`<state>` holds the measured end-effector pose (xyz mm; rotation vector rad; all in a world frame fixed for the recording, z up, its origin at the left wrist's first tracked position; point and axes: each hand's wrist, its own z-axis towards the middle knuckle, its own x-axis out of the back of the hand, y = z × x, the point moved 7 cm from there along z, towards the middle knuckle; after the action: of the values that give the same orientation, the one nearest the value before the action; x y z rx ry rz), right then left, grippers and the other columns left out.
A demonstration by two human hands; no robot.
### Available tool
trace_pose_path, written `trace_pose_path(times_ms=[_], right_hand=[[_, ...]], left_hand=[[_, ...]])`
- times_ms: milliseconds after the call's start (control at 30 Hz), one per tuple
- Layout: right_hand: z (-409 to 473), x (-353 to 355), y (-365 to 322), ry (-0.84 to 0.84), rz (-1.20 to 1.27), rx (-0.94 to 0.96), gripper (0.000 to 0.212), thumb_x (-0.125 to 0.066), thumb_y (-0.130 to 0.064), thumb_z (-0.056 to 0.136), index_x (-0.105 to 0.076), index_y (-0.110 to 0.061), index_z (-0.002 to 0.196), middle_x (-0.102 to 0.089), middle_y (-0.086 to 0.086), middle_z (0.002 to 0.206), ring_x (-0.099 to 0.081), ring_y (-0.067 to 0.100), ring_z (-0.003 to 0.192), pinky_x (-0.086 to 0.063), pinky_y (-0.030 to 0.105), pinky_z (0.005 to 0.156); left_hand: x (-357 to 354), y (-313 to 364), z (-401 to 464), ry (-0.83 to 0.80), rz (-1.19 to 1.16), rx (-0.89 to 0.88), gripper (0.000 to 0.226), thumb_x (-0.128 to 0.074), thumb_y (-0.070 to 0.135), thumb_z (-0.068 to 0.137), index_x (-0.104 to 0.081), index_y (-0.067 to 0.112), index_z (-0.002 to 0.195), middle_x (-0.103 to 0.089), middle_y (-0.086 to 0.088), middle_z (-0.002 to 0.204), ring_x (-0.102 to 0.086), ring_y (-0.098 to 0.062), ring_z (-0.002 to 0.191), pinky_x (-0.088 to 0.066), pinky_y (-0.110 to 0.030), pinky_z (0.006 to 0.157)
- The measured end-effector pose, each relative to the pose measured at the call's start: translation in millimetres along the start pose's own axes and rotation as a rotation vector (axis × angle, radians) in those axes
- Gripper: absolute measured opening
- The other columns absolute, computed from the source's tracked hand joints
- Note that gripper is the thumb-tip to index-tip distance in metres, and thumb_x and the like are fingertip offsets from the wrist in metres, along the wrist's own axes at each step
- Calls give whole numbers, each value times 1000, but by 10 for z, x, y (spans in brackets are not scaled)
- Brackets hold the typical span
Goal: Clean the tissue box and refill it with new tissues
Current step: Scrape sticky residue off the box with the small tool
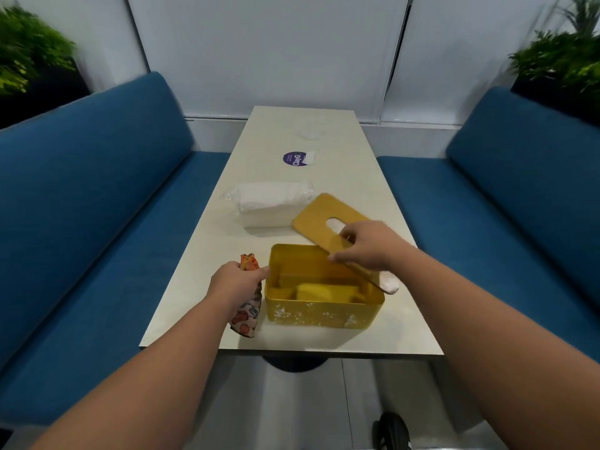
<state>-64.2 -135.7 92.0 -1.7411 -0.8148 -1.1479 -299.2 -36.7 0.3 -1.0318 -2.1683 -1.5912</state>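
A yellow tissue box point(324, 315) stands open near the table's front edge, with white specks on its front wall. My right hand point(370, 245) grips the wooden slotted lid point(319, 216), tilted over the box's back right corner. My left hand point(235, 282) holds a patterned cloth point(248, 316) just left of the box, with its fingertips touching the box's left rim. A plastic-wrapped pack of white tissues point(268, 203) lies behind the box.
The cream table point(292, 131) runs away from me between two blue benches point(81, 206). A purple round sticker point(294, 159) and a crumpled clear wrapper point(310, 133) lie farther back. Potted plants point(561, 60) stand at both back corners.
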Motion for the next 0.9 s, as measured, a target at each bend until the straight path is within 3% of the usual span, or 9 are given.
trace_pose_path(times_ms=[100,200,333,467,733,900], right_hand=[[39,150,507,154,-62,-252,59,-65,-65,77,-64,-17,112,-64,2,94,-59,22,89,-55,38,78],[-78,36,1009,253,13,-468,54,-64,-64,78,-60,-14,97,-53,0,76,-54,20,76,-47,33,61],[-228,-358,1391,243,30,-560,51,-65,-61,80,-53,-14,93,-47,0,74,-50,19,74,-39,31,58],[-260,-732,1492,199,8,-559,50,-61,-64,81,-53,-16,94,-54,2,82,-49,17,70,-36,27,51],[-248,-990,1570,198,69,-612,62,-56,-63,86,-56,-14,124,-60,8,100,-52,22,78,-44,31,59],[-229,-1003,1597,195,36,-613,55,-58,-61,86,-59,-10,105,-52,2,78,-50,16,63,-44,29,56]], left_hand=[[-17,6,21,17,-6,1,50,-66,53,81,-55,13,109,-60,-8,97,-59,-26,87,-51,-40,75],[-29,14,47,22,-4,-7,49,-67,51,81,-56,12,109,-61,-9,98,-59,-28,89,-52,-42,79],[-38,0,44,24,-23,-3,45,-67,49,81,-55,13,106,-60,-9,98,-59,-28,88,-50,-41,77],[-38,-7,39,25,-45,-1,45,-68,50,81,-56,14,105,-61,-8,96,-59,-27,87,-49,-40,75],[-22,14,13,22,-47,-10,42,-67,51,82,-56,16,102,-61,-7,95,-59,-25,86,-49,-39,74],[2,64,-47,24,7,-34,41,-62,53,85,-55,17,102,-60,-5,94,-58,-25,87,-48,-38,72]])
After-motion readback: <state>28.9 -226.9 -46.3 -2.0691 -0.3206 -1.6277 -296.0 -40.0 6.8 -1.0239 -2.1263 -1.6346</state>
